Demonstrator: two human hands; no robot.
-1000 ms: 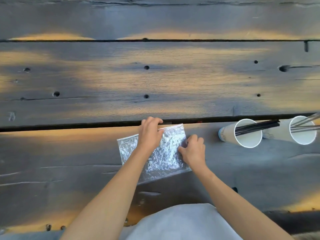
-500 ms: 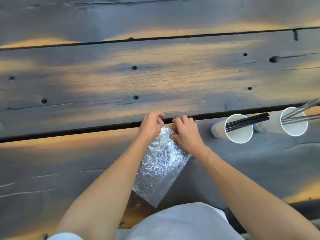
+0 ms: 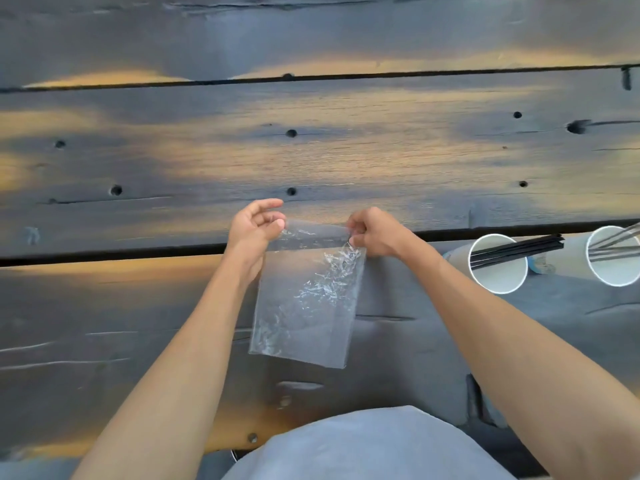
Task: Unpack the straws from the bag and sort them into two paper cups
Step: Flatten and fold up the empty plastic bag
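A clear, crinkled plastic bag [image 3: 304,303] hangs in front of me above the table, with no straws visible inside. My left hand [image 3: 254,228] pinches its top left corner and my right hand [image 3: 375,233] pinches its top right corner, stretching the top edge between them. At the right stand two white paper cups: the nearer cup [image 3: 498,263] holds several black straws [image 3: 519,249], and the cup at the frame's edge [image 3: 614,256] holds several grey straws [image 3: 616,242].
The table [image 3: 346,150] is made of dark weathered wooden planks with gaps and knot holes. My light-coloured clothing [image 3: 363,445] fills the bottom centre by the table's near edge.
The bag lay flat under both hands a second ago. Both hands have since lifted it by its top edge and spread it, so it hangs open-side up.
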